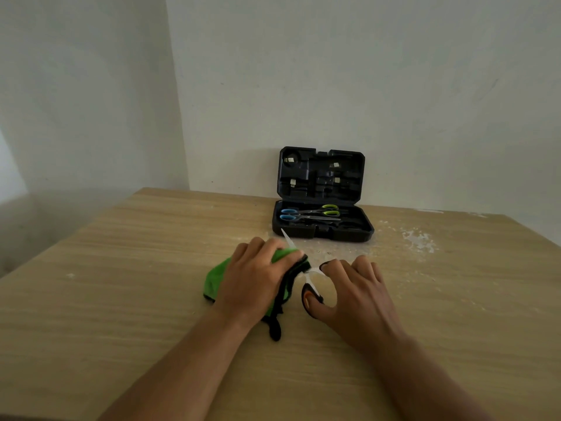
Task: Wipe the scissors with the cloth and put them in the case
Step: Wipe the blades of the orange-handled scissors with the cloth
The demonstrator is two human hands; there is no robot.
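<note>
My left hand grips a green cloth with black trim wrapped around the blades of a black-handled pair of scissors. One silver blade tip pokes out past the cloth toward the case. My right hand holds the scissors' handles, thumb through the near loop and fingers over the far one. The black case stands open at the back of the table, its lid upright against the wall. Inside it lie blue-handled scissors and green-handled scissors.
The wooden table meets a white wall behind the case. White flecks and scuffs mark the surface to the right of the case. The table's left edge falls away toward a grey floor.
</note>
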